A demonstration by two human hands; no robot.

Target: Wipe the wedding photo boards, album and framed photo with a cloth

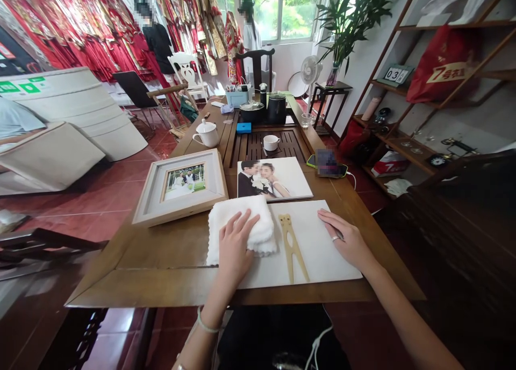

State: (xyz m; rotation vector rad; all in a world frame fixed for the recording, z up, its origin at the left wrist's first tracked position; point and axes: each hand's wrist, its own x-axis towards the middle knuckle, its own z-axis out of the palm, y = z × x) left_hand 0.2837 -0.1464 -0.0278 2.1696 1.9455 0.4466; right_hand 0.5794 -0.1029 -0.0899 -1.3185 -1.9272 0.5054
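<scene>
My left hand (237,240) lies with spread fingers on a folded white cloth (261,215) with a scalloped edge. The cloth overlaps the left part of a flat white board (264,273) at the near end of the table. Over the right side of that board, my right hand (350,242) rests with fingers stretched out and a ring on one finger; nothing shows in its grasp. Between my hands, a flat tan two-pronged piece (288,246) with a long oval opening lies on the board. A wedding photo panel (296,179) lies just beyond.
A framed photo (220,179) lies at left on the wooden table (161,251). Farther back are a lidded white cup (207,133), a small white cup (271,142) on a slatted tea tray (296,144), a dark pot (277,109) and, at right, a phone (328,164) with a cable.
</scene>
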